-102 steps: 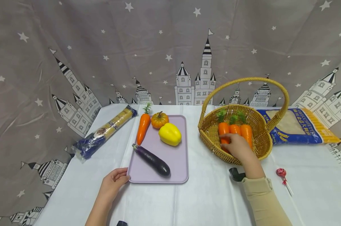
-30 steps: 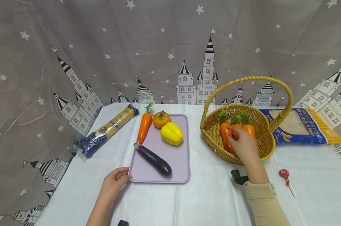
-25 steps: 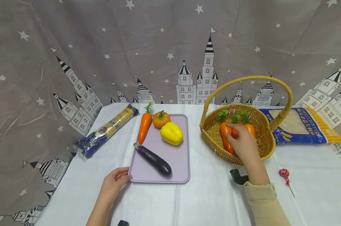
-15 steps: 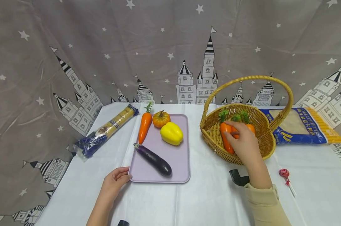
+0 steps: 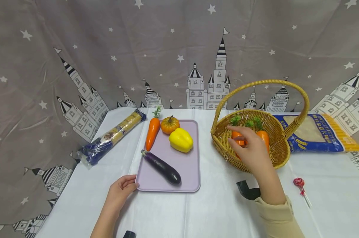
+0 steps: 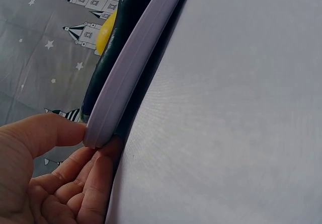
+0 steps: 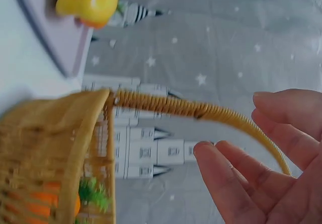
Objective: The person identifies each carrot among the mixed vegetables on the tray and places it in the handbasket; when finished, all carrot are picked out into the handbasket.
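Note:
My left hand (image 5: 119, 191) pinches the near left rim of a lilac tray (image 5: 189, 172), thumb on top and fingers beneath in the left wrist view. On the tray lie an eggplant (image 5: 161, 167), a yellow bell pepper (image 5: 181, 140) and a small pumpkin (image 5: 170, 125). A carrot (image 5: 153, 134) leans along its left edge. Over the wicker basket (image 5: 224, 158), my right hand (image 5: 252, 148) hovers with thumb and fingers spread apart, holding nothing. Carrots (image 5: 264, 137) with green tops lie inside, partly hidden by that hand.
The basket's tall arched handle (image 5: 262, 82) rises behind the right hand. A blue pasta bag (image 5: 313, 132) lies right of the basket, a lollipop (image 5: 299, 182) nearer. A long pasta packet (image 5: 113, 135) lies left of the tray. A patterned curtain (image 5: 155, 43) hangs behind.
My right hand, earlier at the leftmost carrot in the basket, has come off the carrots, its fingers spreading and moving slightly left. The left hand has stayed at the tray.

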